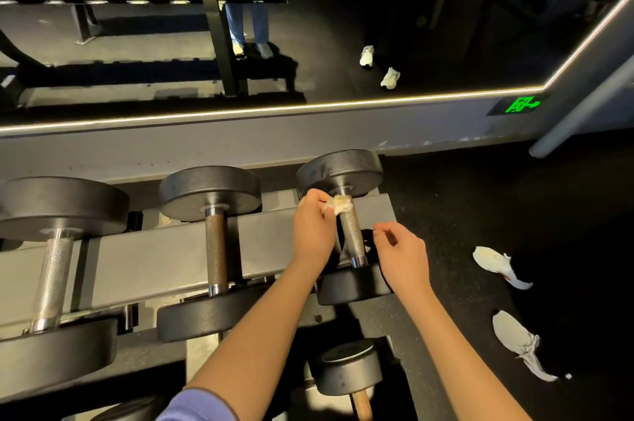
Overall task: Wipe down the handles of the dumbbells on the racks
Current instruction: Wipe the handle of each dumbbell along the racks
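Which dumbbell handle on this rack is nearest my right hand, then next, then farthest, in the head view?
From the right hand:
1. Right dumbbell handle, just to its left, where the left hand holds the cloth.
2. Middle dumbbell handle, further left.
3. Left dumbbell handle, at the far left of the rack.
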A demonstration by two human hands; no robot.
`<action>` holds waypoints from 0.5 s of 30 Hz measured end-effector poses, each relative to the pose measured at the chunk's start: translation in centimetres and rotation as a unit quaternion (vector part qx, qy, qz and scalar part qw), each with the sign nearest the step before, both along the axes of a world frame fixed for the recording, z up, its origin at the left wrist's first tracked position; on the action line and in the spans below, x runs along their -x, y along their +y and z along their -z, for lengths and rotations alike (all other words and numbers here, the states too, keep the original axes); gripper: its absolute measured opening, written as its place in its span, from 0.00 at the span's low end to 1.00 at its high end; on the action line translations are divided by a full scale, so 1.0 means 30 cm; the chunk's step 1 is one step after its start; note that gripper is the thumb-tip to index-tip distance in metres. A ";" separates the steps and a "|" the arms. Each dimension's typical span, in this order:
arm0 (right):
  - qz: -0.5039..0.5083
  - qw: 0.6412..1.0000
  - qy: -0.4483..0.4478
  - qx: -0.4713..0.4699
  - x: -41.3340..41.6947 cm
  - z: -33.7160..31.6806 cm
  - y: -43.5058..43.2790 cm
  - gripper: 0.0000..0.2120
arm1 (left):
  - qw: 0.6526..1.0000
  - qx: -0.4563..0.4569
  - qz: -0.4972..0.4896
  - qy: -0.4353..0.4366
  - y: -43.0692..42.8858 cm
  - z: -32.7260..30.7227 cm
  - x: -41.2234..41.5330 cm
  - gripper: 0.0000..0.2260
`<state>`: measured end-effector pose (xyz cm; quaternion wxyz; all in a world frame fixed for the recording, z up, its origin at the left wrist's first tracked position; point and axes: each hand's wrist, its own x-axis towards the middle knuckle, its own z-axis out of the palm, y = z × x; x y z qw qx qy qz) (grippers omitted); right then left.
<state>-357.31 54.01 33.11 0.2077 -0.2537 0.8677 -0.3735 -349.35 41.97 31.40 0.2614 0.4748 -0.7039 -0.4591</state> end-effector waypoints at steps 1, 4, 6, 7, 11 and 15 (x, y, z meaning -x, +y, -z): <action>0.002 1.000 0.009 -0.004 -0.004 -0.005 -0.001 0.11 | 0.999 0.010 0.020 -0.031 0.009 0.016 0.005 0.06; 0.006 1.000 0.020 -0.019 -0.013 -0.015 -0.002 0.10 | 0.995 0.037 0.057 -0.077 0.036 0.059 0.003 0.05; 0.004 0.999 0.020 -0.028 -0.018 -0.016 -0.002 0.10 | 0.995 0.044 0.056 -0.073 0.034 0.074 0.002 0.08; -0.001 0.999 0.020 -0.035 -0.020 -0.017 -0.003 0.10 | 0.994 0.049 0.055 -0.079 0.027 0.072 0.006 0.09; -0.007 0.998 0.012 -0.059 -0.023 -0.018 -0.004 0.11 | 0.997 0.013 0.017 -0.068 -0.018 0.052 0.039 0.08; 0.001 0.999 -0.012 -0.046 -0.014 -0.023 -0.002 0.11 | 0.997 -0.036 0.022 -0.069 -0.024 0.053 0.048 0.06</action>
